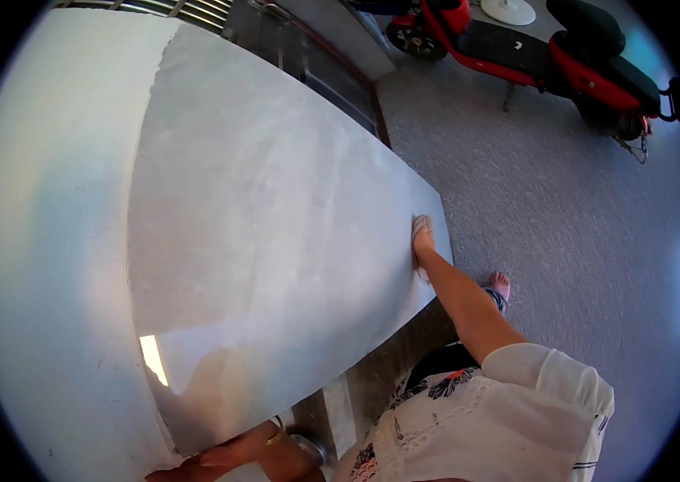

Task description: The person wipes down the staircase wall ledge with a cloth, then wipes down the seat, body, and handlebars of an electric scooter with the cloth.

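Right hand holds one pale cloth against one glossy grey bench near its outer edge, surface stretching leftward; left hand, grip unclear, sits at another edge.

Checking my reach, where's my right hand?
Right of centre in the head view, your right hand is on the grey panel, near its right edge.

One wide, dark-cornered view was captured from a head-worn camera, aimed forward and down. The white shirt was shown close below, the floor farther off.
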A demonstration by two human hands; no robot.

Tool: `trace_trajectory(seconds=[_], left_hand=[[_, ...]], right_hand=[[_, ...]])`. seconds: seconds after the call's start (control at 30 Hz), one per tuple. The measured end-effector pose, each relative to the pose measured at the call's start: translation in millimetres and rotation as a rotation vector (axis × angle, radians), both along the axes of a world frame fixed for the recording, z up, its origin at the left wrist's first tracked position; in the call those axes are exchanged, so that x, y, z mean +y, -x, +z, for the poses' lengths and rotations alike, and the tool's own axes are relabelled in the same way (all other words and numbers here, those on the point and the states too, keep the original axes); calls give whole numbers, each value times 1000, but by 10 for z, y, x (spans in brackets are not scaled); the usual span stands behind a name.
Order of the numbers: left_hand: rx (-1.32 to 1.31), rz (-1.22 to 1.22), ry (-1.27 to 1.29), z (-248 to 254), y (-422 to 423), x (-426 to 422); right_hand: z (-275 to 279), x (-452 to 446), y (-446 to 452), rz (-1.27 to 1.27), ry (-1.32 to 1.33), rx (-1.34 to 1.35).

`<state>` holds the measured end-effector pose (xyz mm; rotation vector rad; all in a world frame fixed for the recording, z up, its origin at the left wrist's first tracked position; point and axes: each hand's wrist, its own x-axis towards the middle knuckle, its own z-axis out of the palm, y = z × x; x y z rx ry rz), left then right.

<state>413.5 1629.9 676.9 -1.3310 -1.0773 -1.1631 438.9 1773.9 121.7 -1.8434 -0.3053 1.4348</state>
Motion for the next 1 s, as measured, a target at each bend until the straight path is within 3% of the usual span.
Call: trace_trajectory(seconds=[0.07,0.13,0.2,0.27,0.3,0.47,0.67,1.0], left_hand=[[-32,-112,25,-3,51,11],[-21,-97,-21,-17,187,5],[-11,-76,-66,-24,206,6],[-75,46,-108,-22,117,35],[-62,54,-109,-23,97,72],[41,96,-116,-8,138,144],[144,141,-92,-14,177,211],[222,145,-82,-9,170,172]], right_hand=[[633,-22,-164,-104,21,73],[1509,120,-437,11,13,370],[1618,431,-349,-34,-181,154],[2224,702,-496,-39,-310,134],[2231,925,-498,-21,-297,119],[2060,1499,-586,-39,-323,209],[1201,1550,-563,-42,-216,393],[75,-236,-199,-156,104,389]])
